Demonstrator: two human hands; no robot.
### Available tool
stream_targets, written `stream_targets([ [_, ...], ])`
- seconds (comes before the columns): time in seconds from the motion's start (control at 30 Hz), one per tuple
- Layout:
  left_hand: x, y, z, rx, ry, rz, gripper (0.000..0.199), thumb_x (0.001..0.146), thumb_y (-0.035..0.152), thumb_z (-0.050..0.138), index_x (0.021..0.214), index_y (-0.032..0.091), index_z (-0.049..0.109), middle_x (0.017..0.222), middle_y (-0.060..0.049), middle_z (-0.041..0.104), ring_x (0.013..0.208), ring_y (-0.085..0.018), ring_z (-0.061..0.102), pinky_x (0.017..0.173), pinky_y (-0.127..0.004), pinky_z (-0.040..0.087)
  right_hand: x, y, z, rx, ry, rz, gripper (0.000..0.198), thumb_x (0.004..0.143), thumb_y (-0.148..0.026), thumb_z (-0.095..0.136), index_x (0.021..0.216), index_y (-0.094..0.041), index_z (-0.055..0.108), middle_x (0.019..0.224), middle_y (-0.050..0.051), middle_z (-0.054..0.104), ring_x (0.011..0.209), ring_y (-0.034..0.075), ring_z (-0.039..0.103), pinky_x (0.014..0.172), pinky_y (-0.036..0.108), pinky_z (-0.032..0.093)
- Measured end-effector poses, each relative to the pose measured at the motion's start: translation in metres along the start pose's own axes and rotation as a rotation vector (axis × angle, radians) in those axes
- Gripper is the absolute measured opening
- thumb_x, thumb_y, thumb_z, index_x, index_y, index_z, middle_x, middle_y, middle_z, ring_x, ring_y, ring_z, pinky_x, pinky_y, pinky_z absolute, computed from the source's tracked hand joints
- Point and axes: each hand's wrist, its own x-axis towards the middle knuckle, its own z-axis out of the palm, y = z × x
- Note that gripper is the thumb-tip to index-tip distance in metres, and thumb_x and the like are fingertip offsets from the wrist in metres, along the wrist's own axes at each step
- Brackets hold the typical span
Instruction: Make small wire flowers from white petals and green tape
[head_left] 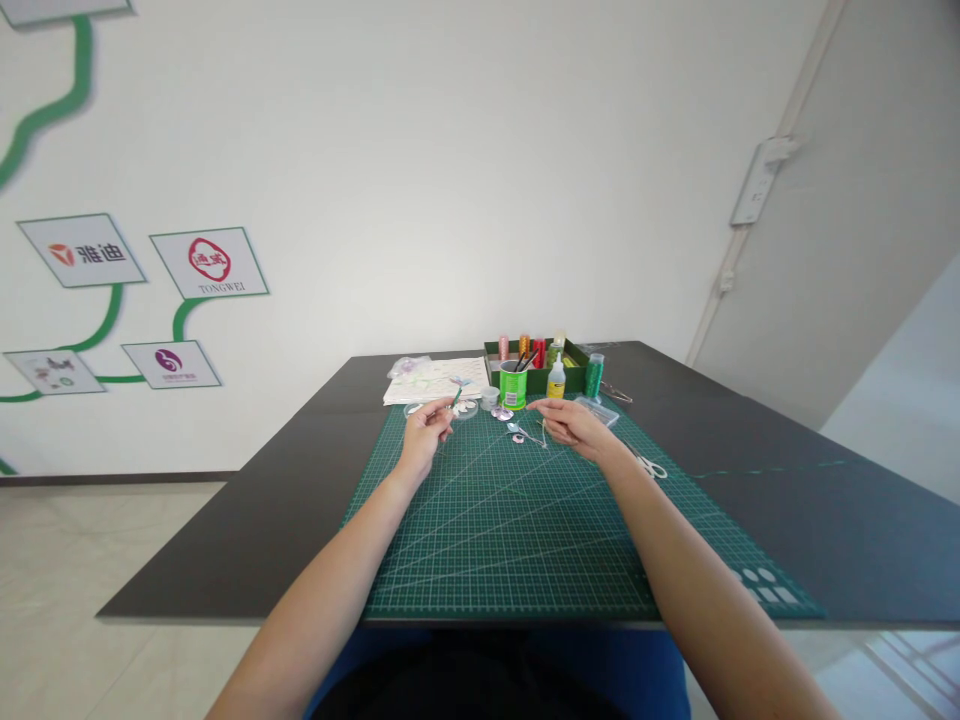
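Observation:
My left hand (425,432) is closed in a pinch around a thin green stem (456,397) that stands upright. A pale blue and pink petal-like piece (460,381) shows at its top. My right hand (574,424) is raised on the other side of the mat, its thumb and forefinger pressed together and pointing left. Anything between those fingertips is too small to make out, perhaps a fine thread. Between the hands, small pale petal pieces with a wire-like strand (529,434) lie on the green cutting mat (510,530). A shiny pinkish disc (502,412) is just behind them.
At the back stand a green tin (513,386) with dark-handled tools, a glue bottle (556,379), a white cup (490,398) and a green box (576,375) of thread spools. Papers (431,383) lie left. White-handled scissors (651,466) rest beside my right forearm, near a clear plastic case (598,412).

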Motion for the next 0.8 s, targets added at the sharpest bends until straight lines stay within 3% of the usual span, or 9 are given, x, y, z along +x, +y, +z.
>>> stream_targets([
  [0.17,0.001,-0.001,-0.001,-0.007,0.004,0.006,0.038,0.062,0.025,0.075,0.098,0.012,0.073,0.064,0.001,0.059,0.049,-0.006,0.046,0.044,-0.019,0.030,0.002,0.001,-0.010,-0.070,0.162,-0.049,0.042,0.072,-0.038,0.071,0.103,-0.011,0.062,0.038,-0.012,0.034,0.033,0.004,0.023,0.037,0.020,0.010],
  [0.3,0.000,-0.001,-0.001,-0.010,0.005,0.003,0.038,0.062,0.025,0.075,0.098,0.013,0.073,0.066,0.000,0.061,0.049,-0.007,0.047,0.044,-0.019,0.031,0.006,0.003,-0.017,-0.184,0.341,-0.066,0.037,0.074,-0.036,0.064,0.100,-0.010,0.063,0.038,-0.011,0.035,0.034,0.006,0.025,0.037,0.020,0.014],
  [0.4,0.000,0.000,0.000,-0.006,0.015,-0.007,0.038,0.061,0.024,0.075,0.097,0.012,0.073,0.064,0.000,0.060,0.049,-0.007,0.047,0.044,-0.019,0.030,0.008,0.003,-0.022,-0.399,0.513,-0.048,0.029,0.079,-0.031,0.055,0.097,-0.011,0.066,0.039,-0.008,0.038,0.034,0.009,0.031,0.038,0.021,0.022],
  [0.53,-0.001,0.001,0.000,-0.016,0.020,-0.014,0.039,0.060,0.025,0.076,0.097,0.012,0.073,0.065,0.000,0.060,0.049,-0.006,0.048,0.043,-0.019,0.031,0.006,0.000,-0.026,-0.840,0.685,-0.066,0.025,0.082,-0.024,0.052,0.093,-0.013,0.073,0.055,0.002,0.060,0.049,0.014,0.051,0.051,0.025,0.037],
  [0.67,-0.002,0.001,0.001,-0.017,0.014,-0.019,0.038,0.061,0.025,0.076,0.097,0.012,0.073,0.066,0.000,0.061,0.049,-0.006,0.048,0.043,-0.019,0.031,0.002,-0.001,-0.029,-1.075,0.751,-0.075,0.028,0.084,-0.018,0.051,0.096,-0.015,0.075,0.082,0.010,0.072,0.071,0.019,0.062,0.065,0.027,0.042],
  [0.8,-0.002,0.002,0.001,-0.022,0.014,-0.021,0.038,0.061,0.025,0.076,0.097,0.012,0.073,0.066,0.000,0.061,0.050,-0.006,0.048,0.043,-0.019,0.031,0.003,0.003,-0.035,-1.105,0.772,-0.065,0.028,0.086,-0.019,0.050,0.098,-0.016,0.075,0.086,0.012,0.073,0.077,0.021,0.065,0.069,0.028,0.043],
])
